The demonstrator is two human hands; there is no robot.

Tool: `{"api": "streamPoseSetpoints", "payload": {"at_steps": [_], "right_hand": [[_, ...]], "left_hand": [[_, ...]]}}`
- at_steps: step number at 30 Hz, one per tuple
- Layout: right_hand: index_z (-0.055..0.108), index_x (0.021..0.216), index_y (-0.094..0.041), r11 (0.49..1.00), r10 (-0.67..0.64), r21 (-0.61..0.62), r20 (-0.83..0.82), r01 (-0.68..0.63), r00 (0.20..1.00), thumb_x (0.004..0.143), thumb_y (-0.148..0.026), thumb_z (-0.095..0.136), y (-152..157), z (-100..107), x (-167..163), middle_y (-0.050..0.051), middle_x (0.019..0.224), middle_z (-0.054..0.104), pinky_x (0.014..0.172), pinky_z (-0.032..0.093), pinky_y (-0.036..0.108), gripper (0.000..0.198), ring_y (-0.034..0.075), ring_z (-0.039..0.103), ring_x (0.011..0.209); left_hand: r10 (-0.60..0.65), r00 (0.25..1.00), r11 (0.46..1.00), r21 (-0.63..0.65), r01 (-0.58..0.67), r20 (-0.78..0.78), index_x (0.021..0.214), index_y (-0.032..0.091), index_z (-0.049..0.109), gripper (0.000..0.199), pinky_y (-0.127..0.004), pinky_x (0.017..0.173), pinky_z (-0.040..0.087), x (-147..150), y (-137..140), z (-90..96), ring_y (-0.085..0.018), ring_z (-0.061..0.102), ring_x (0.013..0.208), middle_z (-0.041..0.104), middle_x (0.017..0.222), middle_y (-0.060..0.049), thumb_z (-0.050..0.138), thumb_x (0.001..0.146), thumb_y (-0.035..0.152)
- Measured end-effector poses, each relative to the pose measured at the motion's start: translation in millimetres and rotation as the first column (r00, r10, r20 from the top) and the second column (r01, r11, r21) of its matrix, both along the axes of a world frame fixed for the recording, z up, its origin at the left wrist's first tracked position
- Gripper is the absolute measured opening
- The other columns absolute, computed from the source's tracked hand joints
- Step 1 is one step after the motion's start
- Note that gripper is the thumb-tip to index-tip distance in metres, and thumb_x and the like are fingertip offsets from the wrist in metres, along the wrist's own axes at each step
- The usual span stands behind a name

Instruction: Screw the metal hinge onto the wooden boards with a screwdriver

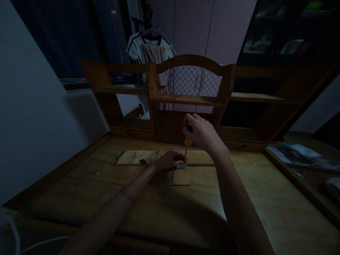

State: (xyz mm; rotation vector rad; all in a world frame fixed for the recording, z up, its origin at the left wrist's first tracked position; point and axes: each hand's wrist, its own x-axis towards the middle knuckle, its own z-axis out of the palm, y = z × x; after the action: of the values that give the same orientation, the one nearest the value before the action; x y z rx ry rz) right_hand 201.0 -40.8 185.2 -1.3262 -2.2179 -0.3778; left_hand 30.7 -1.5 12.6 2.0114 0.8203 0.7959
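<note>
My right hand [200,131] is wrapped round the yellow handle of a screwdriver [188,141], holding it nearly upright. The shaft runs down to the right end of a small metal bracket [181,166], where a screw head shows. Another screw sits at the bracket's left end. Fingers of my left hand [169,160] press at the bracket from the left and behind, their tips partly hidden. Under the bracket lies a small square wooden piece [181,179], which meets a long narrow board [203,158] crosswise. The board's left part has a pale, torn surface.
A wooden desktop [127,212] carries all this. Behind stands a wooden shelf unit [186,100] with small drawers. A tiny object [96,173], perhaps a screw, lies at left. Papers [305,152] lie beyond a raised edge at right. A white cable [45,242] hangs lower left.
</note>
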Motion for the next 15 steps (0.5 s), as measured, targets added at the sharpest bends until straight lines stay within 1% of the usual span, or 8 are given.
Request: {"api": "streamPoseSetpoints", "payload": {"at_steps": [2, 5, 9, 13, 15], "right_hand": [[0.051, 0.108, -0.022, 1.000, 0.018, -0.012, -0.010, -0.018, 1.000, 0.090, -0.031, 0.047, -1.0, 0.8, 0.6, 0.007, 0.106, 0.062, 0.066, 0.034, 0.031, 0.021, 0.022, 0.062, 0.084], [0.051, 0.109, -0.022, 0.999, 0.030, -0.023, -0.016, -0.030, 0.999, 0.090, -0.035, 0.048, -2.6, 1.8, 0.6, 0.007, 0.106, 0.061, 0.067, 0.035, 0.032, 0.023, 0.023, 0.062, 0.086], [0.051, 0.107, -0.022, 1.000, -0.004, -0.024, -0.012, 0.004, 1.000, 0.093, -0.041, 0.047, -1.6, 1.3, 0.2, 0.007, 0.104, 0.062, 0.068, 0.036, 0.032, 0.024, 0.023, 0.062, 0.088], [0.050, 0.109, -0.022, 0.999, -0.006, -0.035, -0.013, 0.006, 1.000, 0.091, -0.034, 0.051, 0.8, 0.0, 1.3, 0.008, 0.106, 0.062, 0.071, 0.038, 0.033, 0.021, 0.024, 0.062, 0.091], [0.050, 0.111, -0.022, 0.998, 0.011, -0.055, -0.029, -0.012, 1.000, 0.089, -0.030, 0.051, 1.0, -0.5, 1.7, 0.009, 0.108, 0.060, 0.073, 0.039, 0.033, 0.022, 0.024, 0.061, 0.091]], "left_hand": [[-0.002, 1.000, 1.000, -0.016, 0.002, 0.005, 0.099, 0.015, 0.072, 0.018, -0.026, 0.085, 0.052, -0.3, 0.3, -0.6, -0.017, 0.070, 0.092, 0.075, 0.099, -0.006, 0.064, 0.083, 0.020], [0.005, 1.000, 0.999, -0.049, -0.005, 0.007, 0.099, 0.015, 0.072, 0.018, -0.026, 0.087, 0.052, -0.6, -0.6, 0.2, -0.018, 0.070, 0.093, 0.075, 0.099, -0.006, 0.064, 0.083, 0.020], [0.010, 1.000, 0.999, -0.051, -0.010, -0.006, 0.099, 0.014, 0.072, 0.019, -0.027, 0.088, 0.052, -0.6, -1.8, 3.1, -0.017, 0.070, 0.093, 0.075, 0.099, -0.007, 0.065, 0.083, 0.021], [-0.019, 1.000, 0.999, -0.026, 0.019, 0.006, 0.100, 0.015, 0.072, 0.019, -0.027, 0.087, 0.052, -0.3, -1.6, 3.5, -0.017, 0.070, 0.092, 0.075, 0.099, -0.007, 0.065, 0.084, 0.022], [0.006, 1.000, 1.000, 0.011, -0.006, -0.010, 0.100, 0.016, 0.072, 0.018, -0.027, 0.087, 0.051, 0.1, -1.6, 2.6, -0.017, 0.069, 0.092, 0.074, 0.099, -0.006, 0.066, 0.084, 0.022]]}}
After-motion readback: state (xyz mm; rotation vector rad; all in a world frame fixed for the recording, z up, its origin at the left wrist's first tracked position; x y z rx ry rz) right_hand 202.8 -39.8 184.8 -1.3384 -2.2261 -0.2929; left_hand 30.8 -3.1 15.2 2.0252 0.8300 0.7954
